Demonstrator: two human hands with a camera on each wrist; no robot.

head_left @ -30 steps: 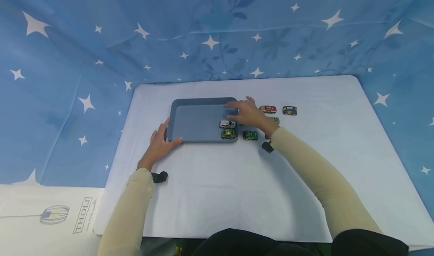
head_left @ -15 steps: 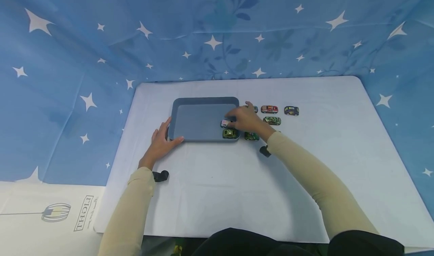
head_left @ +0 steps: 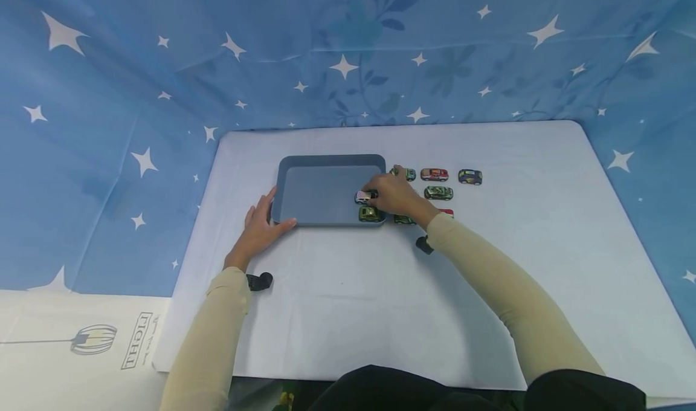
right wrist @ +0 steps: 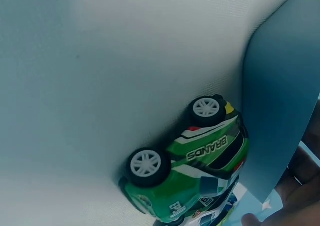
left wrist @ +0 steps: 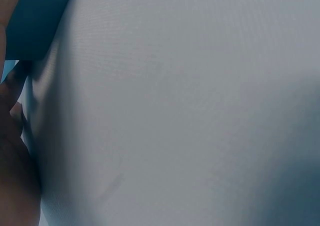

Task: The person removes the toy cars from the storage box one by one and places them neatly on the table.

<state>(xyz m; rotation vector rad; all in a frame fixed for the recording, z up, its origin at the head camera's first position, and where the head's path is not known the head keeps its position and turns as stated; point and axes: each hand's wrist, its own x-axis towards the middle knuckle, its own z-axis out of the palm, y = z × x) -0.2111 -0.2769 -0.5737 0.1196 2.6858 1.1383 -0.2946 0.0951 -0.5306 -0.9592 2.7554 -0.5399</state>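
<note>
A blue-grey tray lies on the white-covered table. My left hand rests at its left front corner, fingers spread along the side and thumb on the front rim. Over the tray's right end, my right hand pinches a white toy car between thumb and fingers. The hand covers part of that car. A green toy car sits just in front of it in the tray. Outside the right rim stands another green toy car, large in the right wrist view and partly behind my hand in the head view.
Several more toy cars stand right of the tray: a red one, a dark one, a camouflage-patterned one and one beside my fingers. Another red one shows by my right wrist. A blue star-patterned cloth hangs behind the table.
My right hand has come down from above the tray, and its spread fingers have closed on the white toy car. My left hand stays at the tray's corner.
</note>
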